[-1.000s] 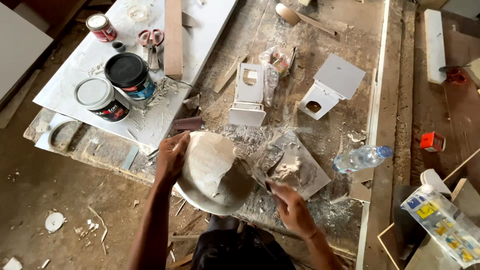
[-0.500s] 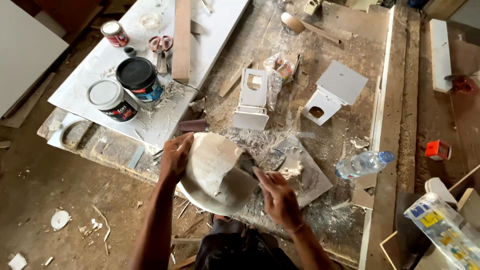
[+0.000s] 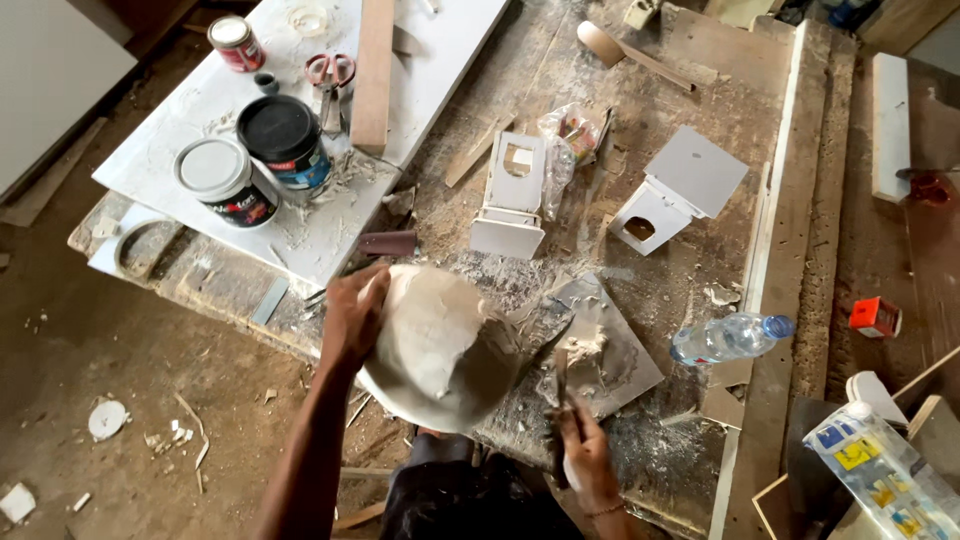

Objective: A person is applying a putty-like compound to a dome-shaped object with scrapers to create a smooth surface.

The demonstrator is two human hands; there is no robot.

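The right hand (image 3: 585, 455) has drawn its putty knife (image 3: 560, 385) off the dome (image 3: 440, 345).

Paint cans (image 3: 250, 165) left, bottle (image 3: 730, 337) right

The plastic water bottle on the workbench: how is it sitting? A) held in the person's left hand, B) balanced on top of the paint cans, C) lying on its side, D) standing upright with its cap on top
C: the clear water bottle lies on its side on the dusty workbench, its blue cap pointing right, off to the right of the right hand and apart from both hands.
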